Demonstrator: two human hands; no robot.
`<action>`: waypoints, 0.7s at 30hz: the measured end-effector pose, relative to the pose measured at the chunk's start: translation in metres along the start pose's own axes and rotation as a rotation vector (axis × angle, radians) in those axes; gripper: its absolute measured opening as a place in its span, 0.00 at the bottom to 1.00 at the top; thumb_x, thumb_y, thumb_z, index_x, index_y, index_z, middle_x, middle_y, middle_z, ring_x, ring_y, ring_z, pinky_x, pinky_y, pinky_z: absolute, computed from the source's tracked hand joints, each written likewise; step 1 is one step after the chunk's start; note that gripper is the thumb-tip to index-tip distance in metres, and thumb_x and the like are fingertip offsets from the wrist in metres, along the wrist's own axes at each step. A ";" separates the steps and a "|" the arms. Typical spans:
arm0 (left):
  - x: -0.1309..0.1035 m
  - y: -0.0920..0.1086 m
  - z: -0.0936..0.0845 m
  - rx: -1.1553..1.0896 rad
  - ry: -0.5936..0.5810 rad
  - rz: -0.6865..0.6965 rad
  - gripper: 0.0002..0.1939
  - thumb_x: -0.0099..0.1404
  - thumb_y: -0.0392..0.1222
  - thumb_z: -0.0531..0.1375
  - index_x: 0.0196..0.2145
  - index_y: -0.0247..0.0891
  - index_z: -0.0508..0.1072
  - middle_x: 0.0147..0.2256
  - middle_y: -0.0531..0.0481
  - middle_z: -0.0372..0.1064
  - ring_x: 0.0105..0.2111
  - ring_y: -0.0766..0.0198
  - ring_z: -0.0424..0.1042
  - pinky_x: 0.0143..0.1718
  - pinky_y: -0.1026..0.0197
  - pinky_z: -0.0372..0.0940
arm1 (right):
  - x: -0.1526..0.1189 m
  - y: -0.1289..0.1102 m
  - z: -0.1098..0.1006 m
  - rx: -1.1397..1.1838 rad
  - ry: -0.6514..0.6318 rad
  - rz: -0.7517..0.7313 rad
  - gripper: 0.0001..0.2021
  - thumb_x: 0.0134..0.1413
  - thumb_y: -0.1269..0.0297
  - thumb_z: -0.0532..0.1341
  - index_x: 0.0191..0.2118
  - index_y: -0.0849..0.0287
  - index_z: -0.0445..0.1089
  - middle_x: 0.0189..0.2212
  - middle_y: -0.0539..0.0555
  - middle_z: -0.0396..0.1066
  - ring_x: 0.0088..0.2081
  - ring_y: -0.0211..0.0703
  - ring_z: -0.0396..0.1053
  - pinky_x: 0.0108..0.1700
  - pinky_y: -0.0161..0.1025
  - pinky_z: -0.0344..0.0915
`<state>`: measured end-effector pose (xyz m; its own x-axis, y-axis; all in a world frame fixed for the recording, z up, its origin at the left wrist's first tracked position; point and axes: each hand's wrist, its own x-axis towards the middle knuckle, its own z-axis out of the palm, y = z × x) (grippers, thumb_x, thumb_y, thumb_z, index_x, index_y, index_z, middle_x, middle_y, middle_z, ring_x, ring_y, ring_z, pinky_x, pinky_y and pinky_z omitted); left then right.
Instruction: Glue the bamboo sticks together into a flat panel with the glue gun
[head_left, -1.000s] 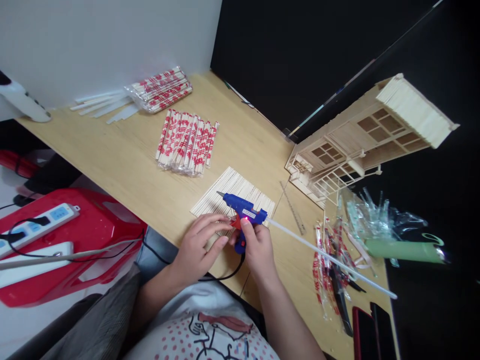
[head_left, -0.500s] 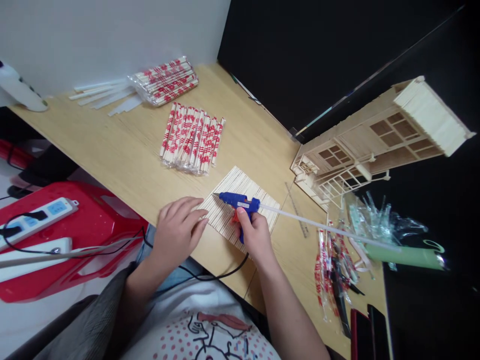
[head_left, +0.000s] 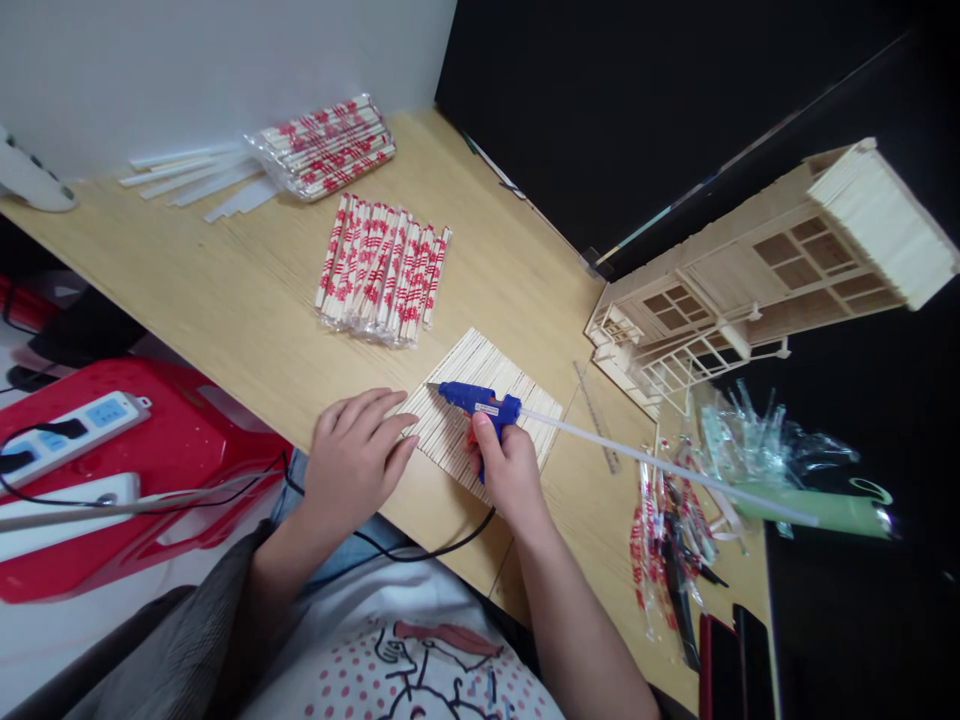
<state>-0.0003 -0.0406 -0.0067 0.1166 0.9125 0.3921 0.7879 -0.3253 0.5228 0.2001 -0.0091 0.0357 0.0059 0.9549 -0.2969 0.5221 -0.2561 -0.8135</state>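
My right hand (head_left: pixel 512 465) is wrapped round the handle of a blue hot glue gun (head_left: pixel 466 398), its thumb on top. A long clear glue stick (head_left: pixel 637 452) sticks out of the gun's back end. The metal nozzle points left, over a panel of thin wooden sticks (head_left: pixel 487 358) laid side by side on the table. My left hand (head_left: pixel 360 445) rests by the panel's left corner with its fingers stretched out and apart; its fingertips are close to the edge, and whether they touch cannot be made out.
Two bundles of red-patterned wrapped chopsticks (head_left: pixel 382 270) lie beyond the panel. A transparent ruler (head_left: pixel 596 415) is to its right, near a wooden model house (head_left: pixel 750 265). Torn wrappers (head_left: pixel 649 545) and a green cylinder (head_left: pixel 825 508) lie at right. A red stool (head_left: pixel 202 420) holds power strips (head_left: pixel 75 440).
The camera view has shifted slightly. Both hands and the glue gun keep nearly the same place over the panel.
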 end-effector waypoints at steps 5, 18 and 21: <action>0.000 0.000 0.000 0.006 0.005 0.018 0.09 0.71 0.42 0.60 0.48 0.44 0.75 0.56 0.47 0.75 0.58 0.47 0.71 0.57 0.42 0.60 | -0.003 -0.001 -0.001 -0.049 0.017 -0.017 0.29 0.66 0.38 0.52 0.24 0.57 0.69 0.15 0.51 0.66 0.19 0.41 0.65 0.25 0.36 0.59; 0.000 0.000 0.001 -0.008 0.006 0.009 0.09 0.71 0.42 0.60 0.48 0.44 0.75 0.55 0.49 0.76 0.57 0.47 0.70 0.57 0.41 0.60 | -0.009 0.005 -0.006 -0.191 0.062 -0.064 0.31 0.68 0.40 0.50 0.19 0.55 0.65 0.14 0.53 0.67 0.20 0.43 0.67 0.28 0.37 0.59; -0.001 0.000 0.001 -0.013 -0.001 -0.002 0.09 0.71 0.43 0.60 0.48 0.45 0.75 0.56 0.49 0.75 0.58 0.46 0.70 0.57 0.40 0.60 | -0.010 0.006 -0.007 -0.204 0.084 -0.060 0.31 0.67 0.40 0.50 0.19 0.55 0.65 0.14 0.54 0.68 0.20 0.44 0.68 0.28 0.38 0.60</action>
<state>0.0003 -0.0410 -0.0071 0.1155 0.9132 0.3907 0.7802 -0.3269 0.5333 0.2091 -0.0193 0.0370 0.0366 0.9788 -0.2015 0.6849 -0.1714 -0.7081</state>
